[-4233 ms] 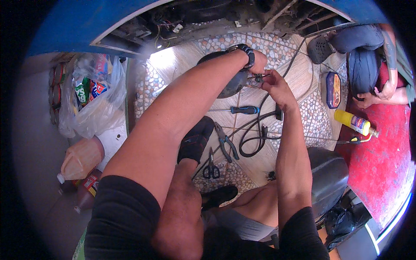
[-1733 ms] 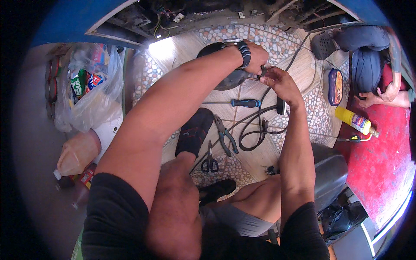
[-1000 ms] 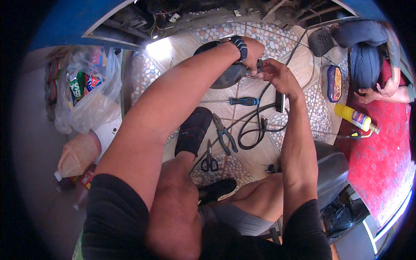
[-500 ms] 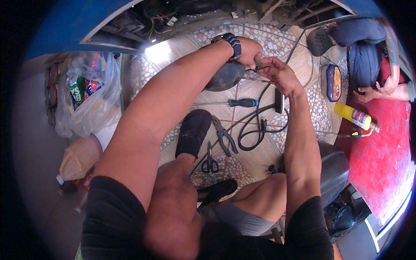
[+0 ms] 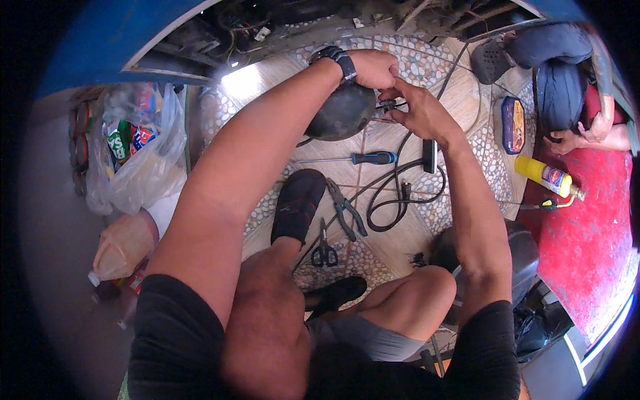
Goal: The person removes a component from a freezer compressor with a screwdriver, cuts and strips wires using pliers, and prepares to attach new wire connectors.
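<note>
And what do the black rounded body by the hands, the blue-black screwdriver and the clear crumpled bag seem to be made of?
Black rounded body: probably painted metal, dull and smudged; hard plastic remains possible.
Blue-black screwdriver: grip likely matte plastic or rubber, two-coloured; shaft apparently steel, thin and grey.
Clear crumpled bag: thin glossy plastic film, since colourful packets show through it.

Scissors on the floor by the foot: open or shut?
The scissors look shut: the blades lie together as one narrow point, no gap showing between them.
</note>
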A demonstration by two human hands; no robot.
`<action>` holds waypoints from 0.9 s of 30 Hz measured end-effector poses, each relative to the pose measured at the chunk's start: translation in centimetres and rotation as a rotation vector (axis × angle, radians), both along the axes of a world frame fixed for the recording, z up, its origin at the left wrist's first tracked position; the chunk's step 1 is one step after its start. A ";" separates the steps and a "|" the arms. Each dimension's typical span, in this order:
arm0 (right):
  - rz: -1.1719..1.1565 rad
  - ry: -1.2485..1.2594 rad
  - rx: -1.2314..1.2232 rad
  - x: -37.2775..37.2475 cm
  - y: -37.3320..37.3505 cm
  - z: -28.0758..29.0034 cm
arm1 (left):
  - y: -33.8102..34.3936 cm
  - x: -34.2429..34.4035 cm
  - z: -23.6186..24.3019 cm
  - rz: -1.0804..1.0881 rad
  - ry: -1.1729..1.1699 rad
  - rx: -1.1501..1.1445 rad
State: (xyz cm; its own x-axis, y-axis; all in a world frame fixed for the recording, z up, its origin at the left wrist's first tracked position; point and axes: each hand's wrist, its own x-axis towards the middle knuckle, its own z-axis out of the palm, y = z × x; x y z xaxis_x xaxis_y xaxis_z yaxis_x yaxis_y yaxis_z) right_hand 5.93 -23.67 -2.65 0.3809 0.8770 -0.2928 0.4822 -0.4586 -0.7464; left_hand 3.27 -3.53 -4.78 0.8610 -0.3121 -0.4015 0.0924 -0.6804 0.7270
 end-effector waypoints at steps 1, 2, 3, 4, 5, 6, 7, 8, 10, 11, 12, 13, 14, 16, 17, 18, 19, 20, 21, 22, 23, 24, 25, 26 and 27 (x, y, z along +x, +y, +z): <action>0.011 -0.017 0.022 -0.3 -0.2 0.0 | 0.1 0.0 0.0 -0.017 0.009 -0.023; 0.022 -0.033 0.045 -0.6 -0.4 0.0 | 0.1 -0.1 0.1 -0.034 0.018 -0.046; 0.033 -0.049 0.067 -0.8 -0.6 -0.1 | 0.2 -0.1 0.1 -0.050 0.027 -0.068; 0.079 -0.161 0.090 -0.8 -0.8 -0.2 | 0.3 -0.2 0.1 -0.067 0.037 -0.088; 0.125 -0.272 0.113 -0.8 -0.9 -0.3 | 0.3 -0.1 0.2 -0.086 0.024 -0.059; 0.170 -0.384 0.137 -0.9 -1.0 -0.5 | 0.3 -0.1 0.2 -0.106 0.012 -0.030; 0.140 -0.391 0.156 -1.3 -1.2 -0.7 | 0.0 0.1 -0.1 -0.128 -0.003 -0.007; 0.110 -0.399 0.176 -1.8 -1.3 -1.0 | -0.2 0.3 -0.4 -0.152 -0.004 0.030; 0.067 -0.405 0.188 -2.3 -1.4 -1.1 | -0.6 0.5 -1.0 -0.202 -0.004 0.107; 0.054 -0.405 0.181 -2.3 -1.4 -1.0 | -0.7 0.5 -1.2 -0.186 -0.013 0.126; 0.041 -0.404 0.174 -2.3 -1.3 -0.8 | -0.8 0.5 -1.4 -0.171 -0.023 0.146; 0.063 -0.344 0.153 -2.0 -1.4 -0.7 | -1.0 0.4 -1.4 -0.158 -0.032 0.166; 0.084 -0.283 0.133 -1.3 -1.2 -0.6 | -1.0 0.3 -1.4 -0.123 -0.048 0.176; 0.129 -0.199 0.055 0.1 -0.6 -0.8 | -1.0 0.4 -1.2 -0.056 -0.084 0.188; 0.150 -0.177 -0.005 0.9 0.0 -0.8 | -1.2 0.8 -1.0 -0.009 -0.090 0.238; 0.172 -0.154 -0.065 1.3 0.3 -0.8 | -1.3 0.9 -1.0 0.045 -0.100 0.198; 0.213 -0.210 -0.040 1.2 0.8 -0.2 | -0.8 0.6 -0.9 0.106 -0.108 0.164; 0.233 -0.202 -0.087 1.2 1.1 -0.3 | -0.5 0.5 -0.9 0.168 -0.115 0.128; 0.252 -0.195 -0.135 1.4 1.5 -0.3 | -0.4 0.4 -0.9 0.184 -0.147 0.106; 0.275 -0.184 -0.182 1.5 1.8 -0.5 | -0.4 0.2 -1.2 0.209 -0.174 0.091; 0.321 -0.228 -0.152 1.7 2.0 -0.5 | -0.4 0.2 -1.4 0.235 -0.201 0.075; 0.367 -0.272 -0.123 2.0 2.2 -0.5 | -0.4 0.2 -1.6 0.261 -0.229 0.058; 0.415 -0.313 -0.093 2.1 2.5 -0.2 | -0.3 0.2 -1.6 0.263 -0.221 0.065; 0.434 -0.284 -0.156 2.2 2.9 0.1 | -0.2 0.3 -1.6 0.265 -0.214 0.072; 0.453 -0.255 -0.219 2.4 3.4 0.3 | -0.2 0.2 -1.6 0.266 -0.207 0.079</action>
State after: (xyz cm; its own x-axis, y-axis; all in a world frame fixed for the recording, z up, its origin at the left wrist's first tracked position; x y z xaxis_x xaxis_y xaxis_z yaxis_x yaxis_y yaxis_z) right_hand 8.35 -20.26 -2.30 0.0631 0.8984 -0.4347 0.8196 -0.2952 -0.4911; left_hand 3.52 -3.74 -6.42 0.9738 -0.0406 -0.2239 0.1302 -0.7072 0.6949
